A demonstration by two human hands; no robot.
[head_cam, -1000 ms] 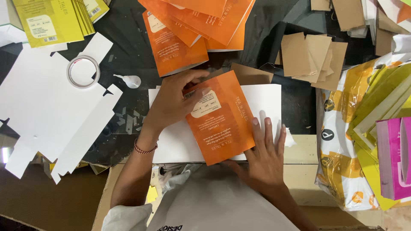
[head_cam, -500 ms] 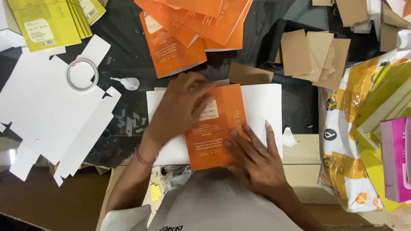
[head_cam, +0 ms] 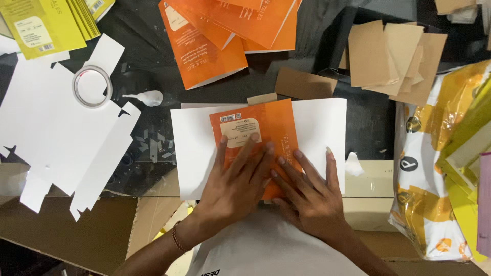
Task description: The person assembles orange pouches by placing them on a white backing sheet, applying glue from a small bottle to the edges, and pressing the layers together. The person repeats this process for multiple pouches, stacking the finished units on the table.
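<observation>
Both hands lie flat on an orange printed cover (head_cam: pixel 266 135) that sits on a white sheet (head_cam: pixel 319 133) near the front edge of the dark bench (head_cam: pixel 148 128). The left hand (head_cam: pixel 238 176) is spread, fingers pressing down over the cover's pale label. The right hand (head_cam: pixel 307 191) is spread too, its fingers half on the orange cover, half on the white sheet; neither hand pinches anything.

The bench is crowded. A fan of more orange covers (head_cam: pixel 230 36) lies at the back, with yellow covers (head_cam: pixel 46 23) at the far left corner. White die-cut card blanks (head_cam: pixel 51 133) spread across the left side, a roll of clear tape (head_cam: pixel 92 86) resting on them. Brown card pieces (head_cam: pixel 394 59) lie at the back right, and a yellow-and-white plastic bag (head_cam: pixel 429 194) fills the right edge. Flattened brown cardboard (head_cam: pixel 87 230) lies below the front edge.
</observation>
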